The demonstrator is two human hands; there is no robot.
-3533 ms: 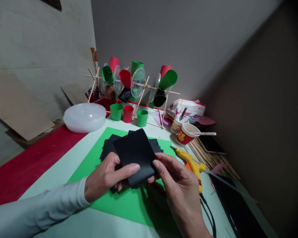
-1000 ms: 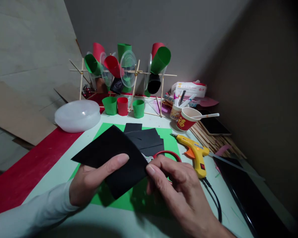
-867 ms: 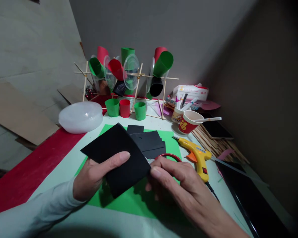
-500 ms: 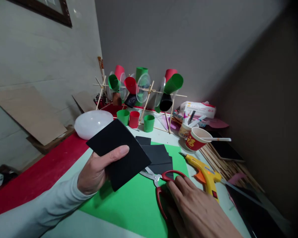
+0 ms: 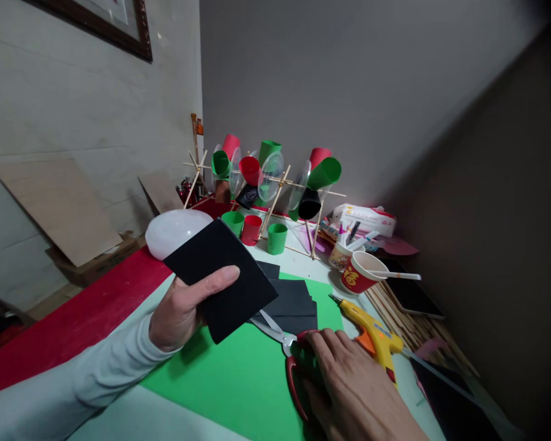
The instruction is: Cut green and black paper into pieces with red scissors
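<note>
My left hand (image 5: 183, 306) pinches a black foam sheet (image 5: 220, 275) and holds it up above the green sheet (image 5: 239, 380). My right hand (image 5: 349, 392) lies on the red handles of the scissors (image 5: 284, 343), which rest on the green sheet with blades pointing left and slightly apart; its fingers curl over the handles. Several more black sheets (image 5: 294, 303) lie stacked on the green sheet behind the scissors.
A yellow glue gun (image 5: 371, 327) lies right of the scissors. Behind stand a red paper cup (image 5: 360, 275), a pen cup (image 5: 340, 254), small green and red cups (image 5: 275, 237), a stick-and-cup model (image 5: 275, 177) and a white dome lid (image 5: 172, 229). Wooden sticks (image 5: 413, 324) lie at right.
My right hand let go of the black sheet and dropped onto the scissors' handles. The left hand keeps the sheet raised. The view swung slightly leftward and up.
</note>
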